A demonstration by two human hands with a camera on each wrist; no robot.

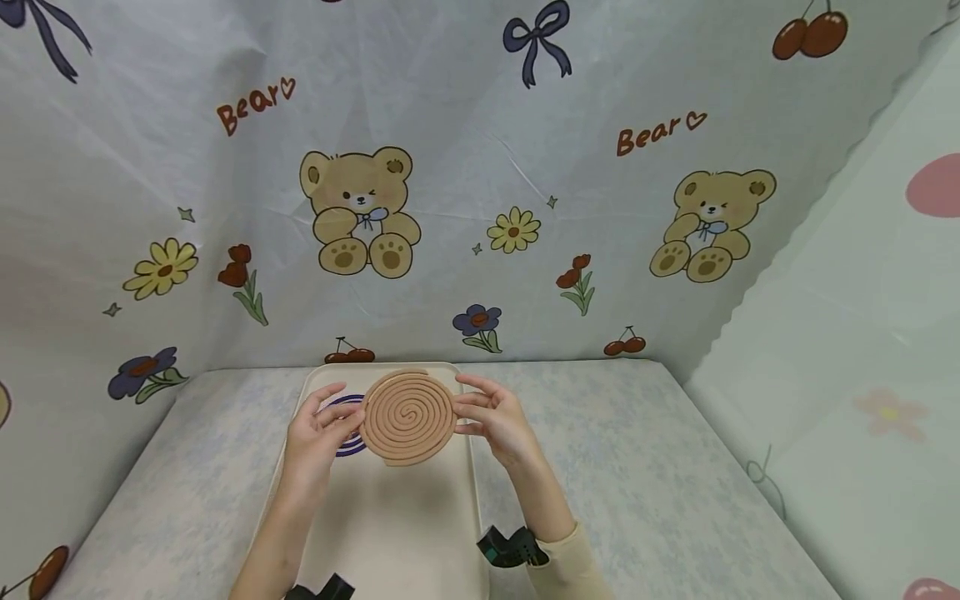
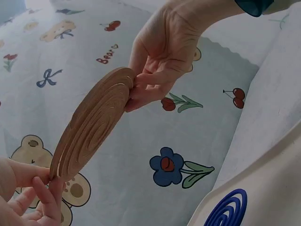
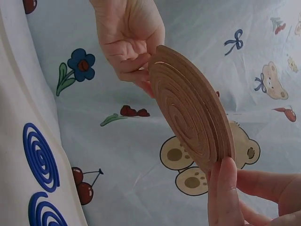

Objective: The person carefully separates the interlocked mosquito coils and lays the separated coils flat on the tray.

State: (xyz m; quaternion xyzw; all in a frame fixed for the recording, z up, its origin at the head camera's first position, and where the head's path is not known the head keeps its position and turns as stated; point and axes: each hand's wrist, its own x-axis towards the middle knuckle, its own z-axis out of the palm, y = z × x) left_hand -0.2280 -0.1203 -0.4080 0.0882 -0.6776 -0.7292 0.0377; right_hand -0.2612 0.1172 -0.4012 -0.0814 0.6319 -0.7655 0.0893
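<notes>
A round, flat, brown mosquito coil [image 1: 408,417], wound in a tight spiral, is held up above the tray between both hands. My left hand [image 1: 311,437] pinches its left edge between thumb and fingers. On the opposite edge my right hand [image 1: 504,421] grips it the same way. Seen from the side in the left wrist view, the brown coil [image 2: 96,125] is tilted and shows stacked layers at its rim. Behind the left fingers lies a blue spiral coil [image 1: 348,446], partly hidden. The right wrist view shows two blue coils [image 3: 41,157] side by side.
The long cream tray [image 1: 397,542] lies on a pale mottled table [image 1: 600,467] under the hands. A cloth [image 1: 465,125] printed with bears and flowers hangs behind the table, and a white sheet [image 1: 862,375] stands along the right side.
</notes>
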